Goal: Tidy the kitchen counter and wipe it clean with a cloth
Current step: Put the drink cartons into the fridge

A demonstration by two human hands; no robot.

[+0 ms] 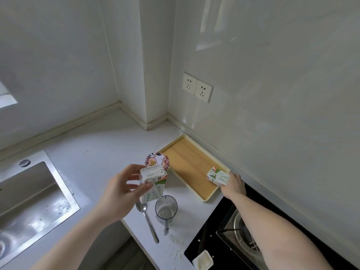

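The right hand (pixel 232 183) grips a small carton (pixel 217 176) over the wooden tray (pixel 187 158), seemingly to corral clutter, while the left hand (pixel 124 187) holds a second carton (pixel 153 183) above the crumb-strewn surface (pixel 93 151).

Sink (pixel 29 193) at left of the tabletop (pixel 101 145), stove (pixel 243 230) at right — tray (pixel 191 164) between, against the wall. Spoon (pixel 147 219) just left of cup (pixel 166 209), before the tray.

Two cartons: one (pixel 153 184) left of tray (pixel 187 158), one (pixel 217 176) over tray's near right corner. One cup (pixel 166 210), one spoon (pixel 147 221) near tray's front. One round lid (pixel 157 160) at tray's left edge. Two wall sockets (pixel 197 87) above tray.
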